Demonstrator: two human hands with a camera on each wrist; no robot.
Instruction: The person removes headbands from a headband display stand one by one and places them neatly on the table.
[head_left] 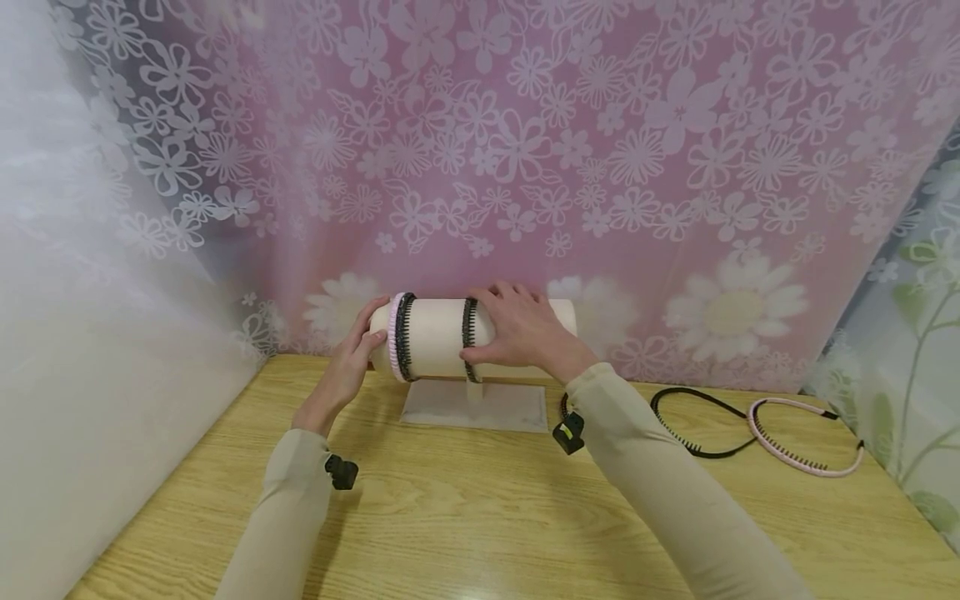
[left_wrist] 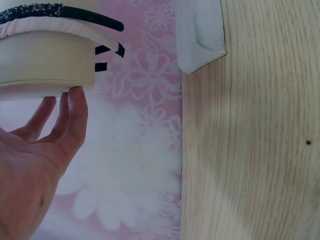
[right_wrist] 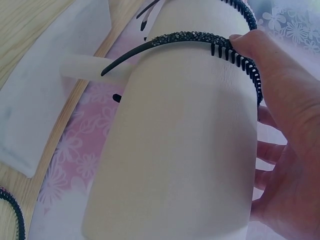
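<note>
A cream padded cylinder (head_left: 437, 337) lies level on a headband stand with a pale flat base (head_left: 442, 408). My left hand (head_left: 341, 379) grips its left end, thumb in front and fingers over the top. Beside that hand a pink headband (head_left: 393, 342) and a dark glittery one (head_left: 407, 333) sit side by side round the cylinder. Near the middle is another black toothed headband (right_wrist: 190, 36), sparkly on its outer face. My right hand (head_left: 525, 329) holds this one, the thumb on its front edge and the fingers reaching behind the cylinder, partly hidden.
On the wooden table (head_left: 450, 517) to the right lie a black headband (head_left: 720, 455) and a pink toothed headband (head_left: 810, 468), touching each other. Another dark headband (right_wrist: 17, 215) lies close to the stand, mostly hidden by my right wrist. A flowered pink curtain (head_left: 480, 125) hangs behind.
</note>
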